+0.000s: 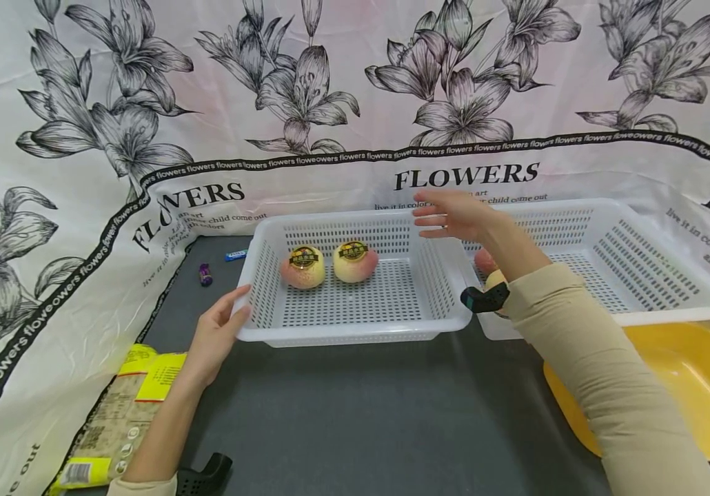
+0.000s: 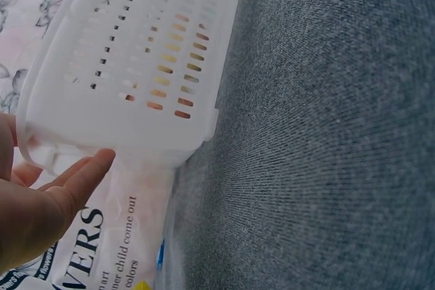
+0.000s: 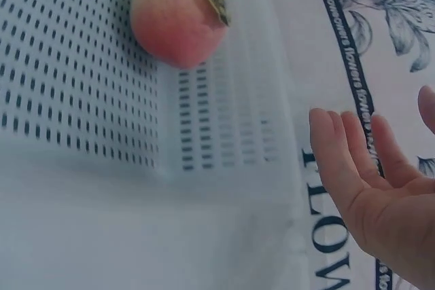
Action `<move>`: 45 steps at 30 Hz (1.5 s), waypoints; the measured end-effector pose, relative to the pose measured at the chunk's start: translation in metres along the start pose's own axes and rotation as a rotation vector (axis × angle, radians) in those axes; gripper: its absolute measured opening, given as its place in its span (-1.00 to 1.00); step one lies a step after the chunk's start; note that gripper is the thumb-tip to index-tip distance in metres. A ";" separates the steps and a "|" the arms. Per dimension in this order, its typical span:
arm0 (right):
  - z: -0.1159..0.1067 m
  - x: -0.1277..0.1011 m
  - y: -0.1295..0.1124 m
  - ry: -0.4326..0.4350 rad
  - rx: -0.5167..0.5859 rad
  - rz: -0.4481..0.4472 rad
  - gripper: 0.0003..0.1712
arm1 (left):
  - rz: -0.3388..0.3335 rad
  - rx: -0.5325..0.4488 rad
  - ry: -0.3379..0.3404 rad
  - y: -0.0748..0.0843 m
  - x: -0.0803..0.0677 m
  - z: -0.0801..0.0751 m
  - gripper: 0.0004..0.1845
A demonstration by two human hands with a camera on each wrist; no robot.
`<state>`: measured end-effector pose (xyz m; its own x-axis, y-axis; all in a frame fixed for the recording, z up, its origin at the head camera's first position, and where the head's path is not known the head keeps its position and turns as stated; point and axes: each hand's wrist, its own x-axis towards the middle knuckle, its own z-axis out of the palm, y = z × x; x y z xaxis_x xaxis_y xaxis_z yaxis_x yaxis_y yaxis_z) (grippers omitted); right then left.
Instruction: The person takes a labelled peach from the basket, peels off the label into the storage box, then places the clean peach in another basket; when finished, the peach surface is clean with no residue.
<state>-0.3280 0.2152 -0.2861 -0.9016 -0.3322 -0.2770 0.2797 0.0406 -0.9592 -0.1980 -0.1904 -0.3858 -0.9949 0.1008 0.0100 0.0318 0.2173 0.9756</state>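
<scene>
White slotted baskets [image 1: 355,333], pink-and-cream peaches [image 1: 364,267], black-and-gold stickers [image 1: 303,258], black-flowered pink-tinged white sheet [image 1: 380,31], dark grey table [image 1: 355,413], plain yellow tub [image 1: 696,386], beige sleeve [image 1: 615,372], yellow-and-tan bag [image 1: 109,413]

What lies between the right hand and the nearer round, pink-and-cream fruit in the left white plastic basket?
No separate object: in the head view, only perforated wall and rim of the left basket show between the right hand and the fruit.

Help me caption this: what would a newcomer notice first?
Probably the two labelled, peach-like fruits in the left white basket, whose left end the left hand holds. The right hand is raised near its far right corner. Behind hangs a flower-printed cloth.
</scene>
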 end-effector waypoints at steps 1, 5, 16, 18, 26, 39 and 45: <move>0.004 0.005 0.002 -0.005 0.005 -0.001 -0.34 | 0.000 -0.001 -0.002 0.000 0.000 0.000 -0.48; 0.020 0.019 0.010 -0.008 0.043 -0.014 -0.38 | 0.006 -0.002 -0.007 -0.002 0.000 0.000 -0.48; 0.051 0.056 0.029 -0.020 0.062 0.018 -0.33 | 0.041 -0.006 -0.004 -0.004 0.003 0.002 -0.49; 0.052 0.060 0.033 -0.015 0.063 0.038 -0.33 | 0.046 -0.006 -0.007 -0.004 0.003 0.002 -0.49; 0.052 0.077 0.043 0.007 0.007 0.084 -0.30 | 0.047 0.004 -0.012 -0.004 0.004 0.001 -0.49; 0.066 0.092 0.049 -0.190 -0.288 0.126 -0.23 | 0.050 -0.005 0.004 -0.006 0.004 -0.002 -0.51; 0.067 0.093 0.053 -0.239 -0.358 0.143 -0.18 | 0.047 -0.012 0.005 -0.006 0.005 -0.002 -0.51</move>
<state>-0.3749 0.1230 -0.3590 -0.7490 -0.5064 -0.4273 0.2259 0.4111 -0.8831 -0.2029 -0.1936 -0.3912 -0.9928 0.1054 0.0573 0.0777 0.2011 0.9765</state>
